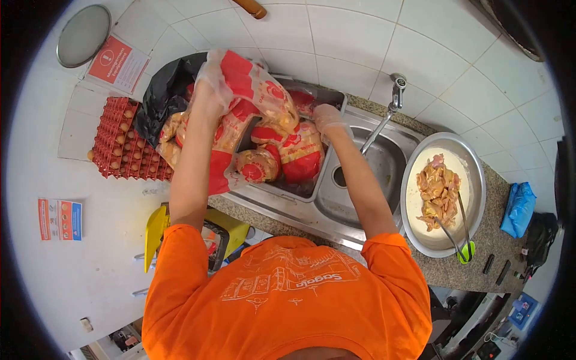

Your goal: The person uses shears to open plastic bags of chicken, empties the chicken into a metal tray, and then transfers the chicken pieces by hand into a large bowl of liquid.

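Both my hands wear thin clear gloves. My left hand (211, 85) grips the top of a red and clear plastic bag of chicken (259, 89), lifted above the left sink basin (327, 96). My right hand (331, 120) holds the lower end of the same bag, at the basin's right edge. Under it, several more red and clear chicken bags (288, 157) lie piled in that basin, and some spill over its left side.
The right sink basin (384, 165) holds only its drain, under a tap (396, 90). A metal bowl (474, 174) with raw chicken pieces and green-tipped tongs (463, 240) sits on the right counter. Red egg trays (123, 144) and a black bag (163, 93) stand left. A blue bag (518, 209) lies far right.
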`<action>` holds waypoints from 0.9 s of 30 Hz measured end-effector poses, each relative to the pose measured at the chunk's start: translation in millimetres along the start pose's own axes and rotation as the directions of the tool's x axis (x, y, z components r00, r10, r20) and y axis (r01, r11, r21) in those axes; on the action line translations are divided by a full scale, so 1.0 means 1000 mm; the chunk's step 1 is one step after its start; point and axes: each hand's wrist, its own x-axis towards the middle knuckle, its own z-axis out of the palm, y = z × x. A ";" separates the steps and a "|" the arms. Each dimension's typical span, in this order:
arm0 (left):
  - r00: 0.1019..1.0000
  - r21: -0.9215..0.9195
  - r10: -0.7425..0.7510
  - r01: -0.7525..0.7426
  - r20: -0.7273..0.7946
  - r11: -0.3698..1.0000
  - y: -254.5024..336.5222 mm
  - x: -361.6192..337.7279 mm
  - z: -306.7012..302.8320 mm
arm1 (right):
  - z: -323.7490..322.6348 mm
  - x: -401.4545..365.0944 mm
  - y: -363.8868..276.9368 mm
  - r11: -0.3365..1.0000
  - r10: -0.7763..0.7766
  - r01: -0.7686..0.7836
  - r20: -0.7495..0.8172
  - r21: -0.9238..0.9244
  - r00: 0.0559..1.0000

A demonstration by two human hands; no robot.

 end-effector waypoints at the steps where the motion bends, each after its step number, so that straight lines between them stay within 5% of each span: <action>1: 1.000 0.002 -0.001 0.001 -0.001 1.000 -0.008 -0.002 -0.010 | -0.003 -0.001 -0.001 0.999 -0.004 0.005 0.012 -0.040 1.000; 4: 0.998 -0.042 -0.062 0.063 0.021 0.997 -0.044 -0.001 -0.053 | 0.005 0.010 0.002 0.995 -0.023 0.030 0.077 -0.099 0.997; 8: 0.988 -0.048 0.013 -0.021 -0.155 0.999 -0.057 -0.009 -0.098 | 0.010 0.016 0.005 0.995 -0.015 0.034 0.186 -0.098 0.982; 10: 0.958 -0.040 -0.288 0.287 -0.004 0.957 -0.028 -0.005 -0.126 | 0.007 0.019 0.003 0.988 -0.027 0.054 0.181 -0.146 0.983; 11: 0.990 0.446 0.050 0.015 -0.133 0.895 -0.068 -0.033 -0.092 | 0.006 0.019 0.002 0.978 -0.033 0.069 0.182 -0.195 0.983; 15: 0.997 0.469 0.005 -0.039 0.073 0.882 -0.067 -0.044 -0.096 | -0.037 0.000 -0.014 0.963 -0.027 0.101 0.285 -0.251 0.958; 21: 0.985 0.669 0.145 -0.169 0.092 0.724 -0.034 -0.043 -0.047 | -0.071 -0.025 0.007 0.981 -0.024 -0.077 0.504 0.178 0.863; 22: 0.986 0.667 0.140 -0.166 0.093 0.726 -0.029 -0.039 -0.040 | -0.086 -0.055 0.000 0.808 -0.124 -0.147 0.408 0.571 0.904; 23: 0.956 0.681 0.190 -0.291 0.222 0.672 -0.025 -0.034 -0.032 | -0.091 -0.083 -0.006 0.481 -0.167 -0.165 0.275 0.861 0.947; 24: 0.907 0.676 0.229 -0.417 0.353 0.608 -0.024 -0.030 -0.024 | -0.080 -0.105 -0.014 0.477 -0.158 -0.170 0.274 0.862 0.949; 26: 0.888 0.626 0.215 -0.443 0.407 0.642 -0.029 -0.028 -0.009 | -0.048 -0.138 -0.035 -0.216 0.012 0.023 -0.021 0.976 1.000; 27: 0.869 0.578 0.210 -0.460 0.447 0.674 -0.031 -0.027 -0.001 | -0.006 -0.136 -0.036 -0.571 -0.100 -0.047 -0.013 0.819 0.995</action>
